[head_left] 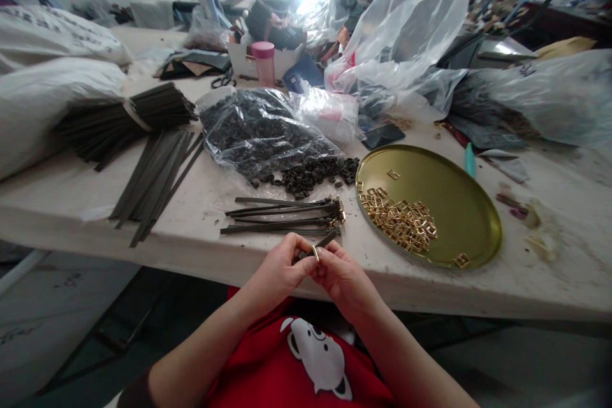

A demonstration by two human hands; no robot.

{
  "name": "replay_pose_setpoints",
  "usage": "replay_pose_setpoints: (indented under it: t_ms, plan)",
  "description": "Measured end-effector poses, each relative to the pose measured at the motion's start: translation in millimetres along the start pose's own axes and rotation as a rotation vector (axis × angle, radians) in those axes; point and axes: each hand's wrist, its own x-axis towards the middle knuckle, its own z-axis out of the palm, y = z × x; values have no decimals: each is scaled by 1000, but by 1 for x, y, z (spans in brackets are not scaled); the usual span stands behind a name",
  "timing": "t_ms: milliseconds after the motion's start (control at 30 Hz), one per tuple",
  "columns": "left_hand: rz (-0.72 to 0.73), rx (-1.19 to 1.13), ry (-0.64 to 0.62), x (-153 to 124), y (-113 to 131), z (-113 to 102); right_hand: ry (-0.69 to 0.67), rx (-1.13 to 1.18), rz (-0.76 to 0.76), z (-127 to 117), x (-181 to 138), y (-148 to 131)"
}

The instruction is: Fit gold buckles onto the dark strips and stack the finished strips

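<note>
At the table's front edge my left hand [285,266] and my right hand [343,274] meet, both closed. Between their fingertips is a gold buckle [315,253] together with a dark strap [327,239], whose end sticks out past my right fingers. Which hand bears which part is hard to separate, as fingers cover much of it. Just beyond lie several dark straps with buckles [282,213], their gold ends pointing right. To the right, a round gold tray [459,204] carries a heap of loose gold buckles [401,223].
A plastic bag of small black loops [268,131] spills some pieces [310,175] onto the table. Loose dark straps [153,178] and a tied bundle [129,118] lie left. Behind stand a pink-lidded jar [264,64] and clear plastic bags [406,25]. Scissors [223,80] lie at the back.
</note>
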Motion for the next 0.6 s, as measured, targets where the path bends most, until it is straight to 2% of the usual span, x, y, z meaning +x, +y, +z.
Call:
replay_pose_setpoints:
  t_ms: [167, 367, 467, 600]
  plan:
    - [-36, -1, -70, -6, 7, -2, -11, 8, -68, 2, 0, 4]
    - [47, 139, -7, -8, 11, -4, 8, -101, -97, 3, -2, 6]
    - [49, 133, -24, -7, 9, -4, 78, -311, -227, 2, -6, 4]
    - [9, 101, -28, -8, 5, -5, 151, -735, -517, -3, -9, 2]
